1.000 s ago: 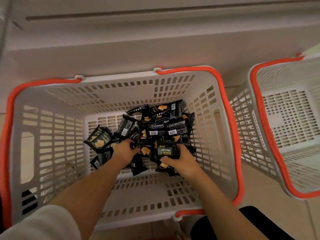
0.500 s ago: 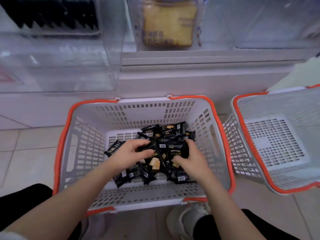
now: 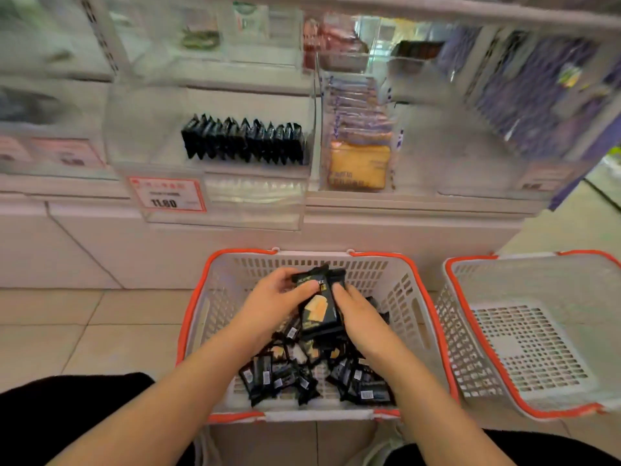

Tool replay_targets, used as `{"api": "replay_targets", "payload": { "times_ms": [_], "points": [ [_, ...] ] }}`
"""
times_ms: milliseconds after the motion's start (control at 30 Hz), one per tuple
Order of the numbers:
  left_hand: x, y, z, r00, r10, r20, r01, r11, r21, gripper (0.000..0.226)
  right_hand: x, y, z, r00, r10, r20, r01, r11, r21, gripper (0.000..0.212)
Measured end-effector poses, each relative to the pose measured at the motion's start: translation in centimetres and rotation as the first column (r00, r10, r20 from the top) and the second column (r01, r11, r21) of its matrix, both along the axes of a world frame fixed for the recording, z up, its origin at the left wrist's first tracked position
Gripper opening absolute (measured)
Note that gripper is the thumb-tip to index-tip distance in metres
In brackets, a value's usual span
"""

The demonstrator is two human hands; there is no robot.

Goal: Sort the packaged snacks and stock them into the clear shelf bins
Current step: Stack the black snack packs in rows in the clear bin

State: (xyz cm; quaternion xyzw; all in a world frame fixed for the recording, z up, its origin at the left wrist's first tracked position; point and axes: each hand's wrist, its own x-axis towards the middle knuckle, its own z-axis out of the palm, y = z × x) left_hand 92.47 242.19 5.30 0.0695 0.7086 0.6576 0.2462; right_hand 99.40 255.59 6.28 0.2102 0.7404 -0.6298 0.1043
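Shop shelving with a clear bin (image 3: 208, 142) of black packets rises behind the white basket (image 3: 396, 290); above it, left hand (image 3: 268, 302) and right hand (image 3: 361, 316) together clamp a stack of snack packets (image 3: 317, 311) (light, slippery film, probably crushable), best squeezed by its flat faces

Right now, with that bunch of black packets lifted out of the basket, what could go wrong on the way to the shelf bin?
1. The left hand and right hand squeeze several loose black packets between them, so one could slip back into the basket.
2. The row of packets in the clear bin stands upright; a careless drop could topple it.
3. The bread bin sits right beside, so a packet could land there.
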Motion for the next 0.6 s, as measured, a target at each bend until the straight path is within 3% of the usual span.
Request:
{"api": "replay_targets", "payload": {
  "times_ms": [67,167,267,367,467,533,600],
  "points": [
    [-0.2,-0.3,2.0,0.998,0.035,-0.050,-0.033,0.999,0.042,0.020,-0.2,-1.0,2.0,0.999,0.008,-0.047,-0.010,0.998,-0.064,0.058],
    [-0.8,-1.4,4.9,0.988,0.054,-0.144,-0.041,0.995,0.091,0.014,-0.8,-2.9,4.9,0.993,0.074,-0.087,-0.078,0.996,-0.053,0.013],
    [-1.5,-3.2,7.8,0.980,0.022,-0.196,0.004,0.992,0.129,0.016,-2.1,-4.1,7.6,0.976,0.121,-0.180,-0.137,0.988,-0.074,0.018],
    [-3.0,-5.3,10.8,0.944,0.115,-0.310,-0.060,0.981,0.182,0.011,-4.5,-5.4,10.3,0.970,0.068,-0.235,-0.096,0.989,-0.110,0.011],
    [-5.0,-8.3,13.3,0.774,0.266,-0.575,-0.238,0.963,0.126,0.020,-7.6,-6.5,12.6,0.950,-0.023,-0.313,-0.028,0.987,-0.157,0.004],
    [-6.7,-10.3,14.2,0.634,0.305,-0.711,-0.362,0.929,0.076,0.025,-10.2,-7.2,13.8,0.933,-0.076,-0.352,0.042,0.994,-0.103,0.014],
    [-8.6,-11.9,14.4,0.564,0.276,-0.778,-0.461,0.887,-0.019,0.028,-13.1,-7.8,14.9,0.917,-0.080,-0.392,0.092,0.996,0.012,0.029]
  ]
}}
